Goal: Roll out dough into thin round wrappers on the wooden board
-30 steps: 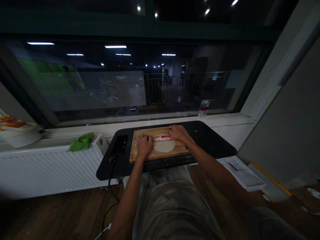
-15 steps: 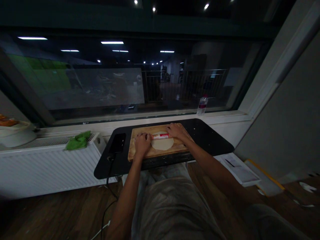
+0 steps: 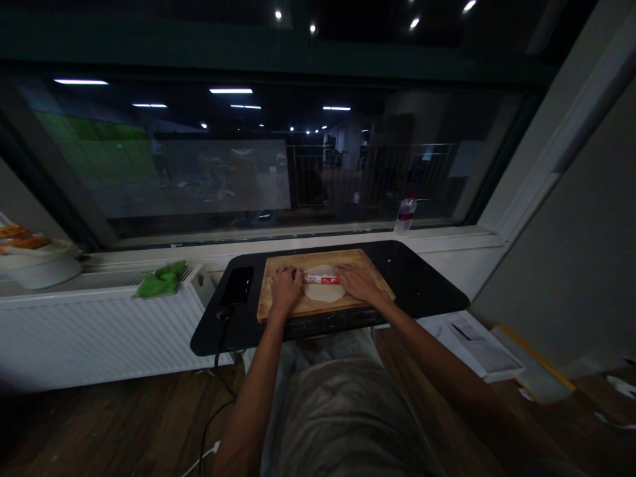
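Observation:
A rolling pin [image 3: 322, 279] with a red-and-white printed wrap lies crosswise over a flat, pale round sheet of dough [image 3: 322, 293]. The dough rests on a wooden cutting board [image 3: 278, 310]. My left hand [image 3: 287, 286] is closed over the pin's left end, fingers curled. Over the right end lies my right hand [image 3: 354, 281], its fingers longer and flatter on the pin. Both ends of the pin are hidden under the hands. Some dough shows on either side of the pin.
The board sits on a small black table [image 3: 427, 285]. A phone [image 3: 237, 285] and a cable [image 3: 218, 358] are at its left. A water bottle [image 3: 405, 215] stands on the windowsill. A green cloth [image 3: 161, 279] lies on the radiator [image 3: 99, 338]. A white box [image 3: 472, 341] is at lower right.
The pin has rolled slightly toward me, and its printed wrap shows a different side. My right hand has come nearer to me with it. The view has shifted a little.

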`<act>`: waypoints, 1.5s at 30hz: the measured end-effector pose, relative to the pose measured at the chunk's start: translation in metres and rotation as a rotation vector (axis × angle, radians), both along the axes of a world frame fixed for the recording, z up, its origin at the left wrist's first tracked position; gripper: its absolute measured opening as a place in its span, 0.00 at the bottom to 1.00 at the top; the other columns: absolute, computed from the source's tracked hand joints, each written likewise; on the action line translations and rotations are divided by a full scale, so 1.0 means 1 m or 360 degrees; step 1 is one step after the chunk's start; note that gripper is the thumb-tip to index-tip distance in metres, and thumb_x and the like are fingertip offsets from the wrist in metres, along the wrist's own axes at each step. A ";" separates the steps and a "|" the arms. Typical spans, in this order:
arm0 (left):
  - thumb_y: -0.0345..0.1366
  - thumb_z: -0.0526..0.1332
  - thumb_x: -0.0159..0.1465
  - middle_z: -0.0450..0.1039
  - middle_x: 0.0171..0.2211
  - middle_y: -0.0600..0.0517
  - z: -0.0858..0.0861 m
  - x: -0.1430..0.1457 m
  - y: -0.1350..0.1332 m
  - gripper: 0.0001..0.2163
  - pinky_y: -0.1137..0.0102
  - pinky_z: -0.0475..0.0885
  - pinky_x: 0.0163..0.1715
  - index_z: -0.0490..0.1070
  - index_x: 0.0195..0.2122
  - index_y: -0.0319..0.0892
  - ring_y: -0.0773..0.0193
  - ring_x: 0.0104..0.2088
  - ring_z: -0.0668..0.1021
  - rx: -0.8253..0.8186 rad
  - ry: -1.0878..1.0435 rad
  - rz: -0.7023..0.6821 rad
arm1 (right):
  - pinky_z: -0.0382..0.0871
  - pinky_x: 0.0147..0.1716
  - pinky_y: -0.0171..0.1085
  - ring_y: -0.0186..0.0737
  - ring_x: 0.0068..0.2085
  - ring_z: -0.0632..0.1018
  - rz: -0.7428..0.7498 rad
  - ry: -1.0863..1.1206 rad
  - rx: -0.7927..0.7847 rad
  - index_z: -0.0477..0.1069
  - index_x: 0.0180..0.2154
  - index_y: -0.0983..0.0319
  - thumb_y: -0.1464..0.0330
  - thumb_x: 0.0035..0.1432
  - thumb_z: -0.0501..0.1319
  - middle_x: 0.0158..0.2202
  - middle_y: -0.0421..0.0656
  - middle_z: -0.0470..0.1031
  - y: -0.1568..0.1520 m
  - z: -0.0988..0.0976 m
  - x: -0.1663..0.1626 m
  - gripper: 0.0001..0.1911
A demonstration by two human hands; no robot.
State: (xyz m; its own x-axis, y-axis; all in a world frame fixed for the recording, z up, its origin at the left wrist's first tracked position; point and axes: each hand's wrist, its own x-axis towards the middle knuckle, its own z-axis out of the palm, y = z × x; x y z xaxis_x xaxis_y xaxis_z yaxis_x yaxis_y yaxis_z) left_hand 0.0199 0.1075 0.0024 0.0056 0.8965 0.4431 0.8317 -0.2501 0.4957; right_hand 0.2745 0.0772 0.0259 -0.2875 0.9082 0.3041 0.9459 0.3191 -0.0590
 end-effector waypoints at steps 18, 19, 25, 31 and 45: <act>0.22 0.56 0.62 0.84 0.53 0.45 -0.003 -0.005 0.002 0.23 0.57 0.74 0.64 0.79 0.55 0.45 0.50 0.60 0.81 0.0062 -0.0344 -0.0027 | 0.65 0.65 0.38 0.48 0.60 0.82 -0.0388 0.0164 0.0078 0.84 0.54 0.63 0.64 0.85 0.47 0.57 0.53 0.86 -0.009 0.010 0.006 0.25; 0.21 0.57 0.61 0.85 0.52 0.45 -0.002 -0.005 0.002 0.23 0.57 0.74 0.64 0.79 0.54 0.45 0.50 0.59 0.82 0.0038 -0.0339 -0.0022 | 0.65 0.65 0.38 0.48 0.60 0.82 -0.0395 0.0166 0.0081 0.84 0.53 0.64 0.65 0.85 0.48 0.56 0.53 0.86 -0.010 0.011 0.006 0.25; 0.24 0.58 0.66 0.84 0.55 0.43 0.000 -0.007 -0.005 0.19 0.55 0.72 0.64 0.80 0.53 0.45 0.48 0.61 0.80 -0.0076 -0.0130 0.0024 | 0.65 0.64 0.37 0.48 0.59 0.82 -0.0407 0.0170 0.0062 0.84 0.51 0.65 0.68 0.83 0.51 0.56 0.53 0.86 -0.013 0.012 0.006 0.21; 0.26 0.58 0.70 0.81 0.57 0.42 0.005 -0.011 -0.016 0.16 0.57 0.72 0.62 0.82 0.51 0.47 0.47 0.61 0.80 -0.0083 0.0087 -0.0047 | 0.68 0.63 0.38 0.48 0.56 0.84 -0.0348 0.0299 0.0125 0.85 0.48 0.63 0.69 0.81 0.52 0.52 0.52 0.88 -0.024 -0.001 0.010 0.21; 0.23 0.58 0.70 0.81 0.50 0.43 0.005 -0.012 -0.057 0.12 0.61 0.73 0.51 0.78 0.47 0.45 0.50 0.51 0.82 -0.0093 0.0318 0.0006 | 0.76 0.64 0.46 0.50 0.59 0.85 -0.0191 0.0889 0.0359 0.87 0.55 0.58 0.60 0.82 0.52 0.55 0.49 0.88 -0.073 -0.032 0.012 0.24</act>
